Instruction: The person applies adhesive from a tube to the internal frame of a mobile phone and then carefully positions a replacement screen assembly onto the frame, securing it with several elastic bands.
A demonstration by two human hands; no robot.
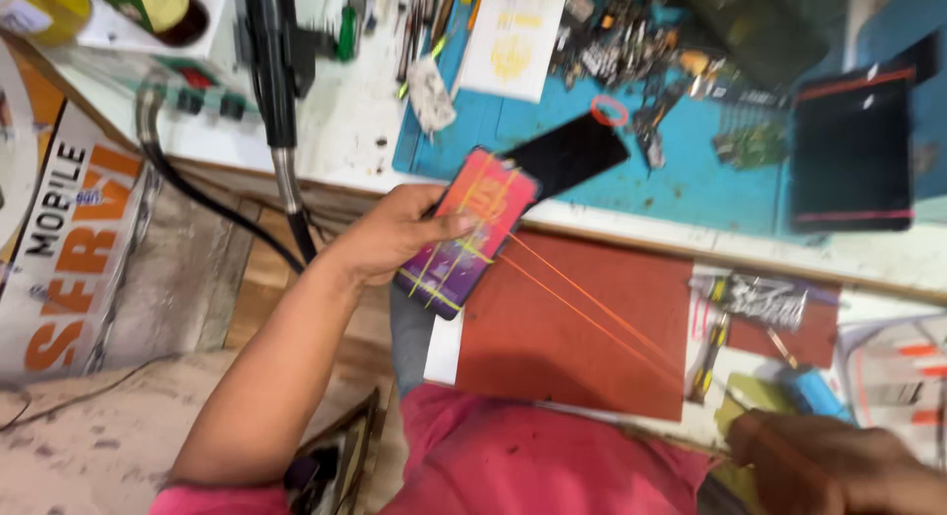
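My left hand [395,234] grips a smartphone [472,231] with a bright orange-to-purple back, wrapped in several yellow and orange rubber bands. It is held above the near edge of the workbench. An orange rubber band [592,313] runs taut from the phone's right side down to my right hand [819,466] at the bottom right, which is blurred and pinches the band's far end. Behind the phone lies a black screen panel [572,152] on a blue mat [681,184].
A red-brown mat [582,377] covers the near bench. Tools [755,300] lie to its right. A black tablet-like case [853,150] sits at far right. A soldering handle and hose [271,101] stand at the left, a loose orange rubber band [609,110] among small parts at the back.
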